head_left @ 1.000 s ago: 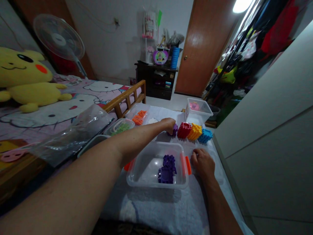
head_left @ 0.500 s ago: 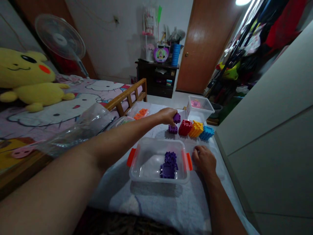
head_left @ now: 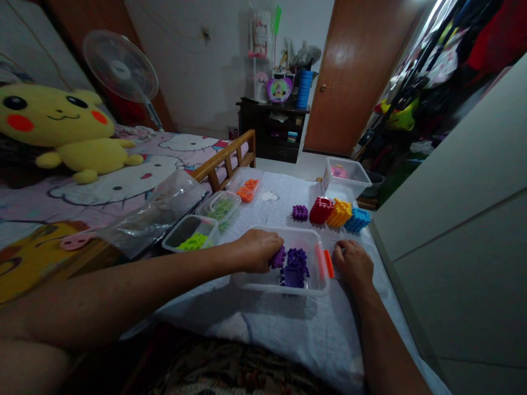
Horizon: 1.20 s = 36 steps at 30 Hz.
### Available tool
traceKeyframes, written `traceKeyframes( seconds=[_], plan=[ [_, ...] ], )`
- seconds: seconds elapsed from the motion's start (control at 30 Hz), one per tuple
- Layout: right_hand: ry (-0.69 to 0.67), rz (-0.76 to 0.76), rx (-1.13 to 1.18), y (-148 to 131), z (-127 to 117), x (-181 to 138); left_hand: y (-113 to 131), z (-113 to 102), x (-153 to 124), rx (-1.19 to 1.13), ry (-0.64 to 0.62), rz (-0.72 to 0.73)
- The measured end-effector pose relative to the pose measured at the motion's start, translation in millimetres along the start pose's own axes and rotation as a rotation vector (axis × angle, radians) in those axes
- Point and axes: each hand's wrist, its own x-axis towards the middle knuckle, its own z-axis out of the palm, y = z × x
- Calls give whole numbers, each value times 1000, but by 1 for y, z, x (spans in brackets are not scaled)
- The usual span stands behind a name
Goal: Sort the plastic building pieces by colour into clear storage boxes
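Note:
My left hand (head_left: 260,249) is closed on a purple toy block (head_left: 278,257), over the left half of a clear plastic box (head_left: 263,285). Inside that box, to the right of the held block, lie more dark purple blocks (head_left: 294,269). My right hand (head_left: 354,262) rests on the cloth just right of the box, beside its orange latch (head_left: 329,264), with fingers curled in and nothing seen in them. Beyond the box stand a stack of purple blocks (head_left: 300,213), a red stack (head_left: 321,210), a yellow stack (head_left: 340,213) and a blue stack (head_left: 358,220), side by side.
At the left of the cloth-covered table (head_left: 288,189) are tubs with lime pieces (head_left: 193,241), green pieces (head_left: 221,208) and orange pieces (head_left: 247,191). A clear bin (head_left: 346,178) with a pink item stands at the far right. A bed rail (head_left: 226,159) and a white cabinet (head_left: 461,241) flank the table.
My left hand has come back toward me from the purple stack, carrying a purple block to over the clear box. My right hand stays beside the box. The view has shifted slightly.

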Motion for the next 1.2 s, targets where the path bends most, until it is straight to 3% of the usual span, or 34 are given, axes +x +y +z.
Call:
traceKeyframes(
  seconds=[0.17, 0.5, 1.2],
  plan=[
    [-6, -6, 4, 1, 1, 1, 3, 22, 13, 9, -12, -57],
    [-12, -3, -9, -1, -1, 0, 6, 42, 36, -44, -73, -99],
    [-16, -3, -3, 0, -1, 0, 10, 27, 23, 80, -52, -123]
  ],
)
